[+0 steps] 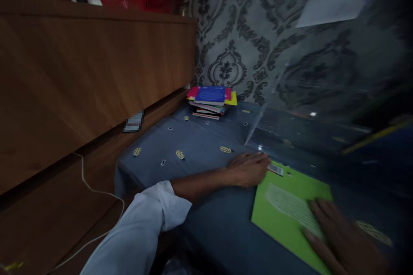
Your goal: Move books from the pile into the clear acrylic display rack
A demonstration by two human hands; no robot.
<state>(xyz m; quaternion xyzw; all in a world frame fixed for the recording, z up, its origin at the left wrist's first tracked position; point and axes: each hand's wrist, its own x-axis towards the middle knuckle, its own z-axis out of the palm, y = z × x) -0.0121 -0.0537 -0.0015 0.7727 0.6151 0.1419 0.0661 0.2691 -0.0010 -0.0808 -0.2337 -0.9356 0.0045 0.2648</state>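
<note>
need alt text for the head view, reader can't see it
A green book lies on blue cloth, the right hand spread over it, the left hand at its far left corner. Beyond, a book stack sits near a patterned wall.

Left arm (201, 182) outstretched — left hand (248, 169) curled; right hand (343, 236) palm-down.
</note>
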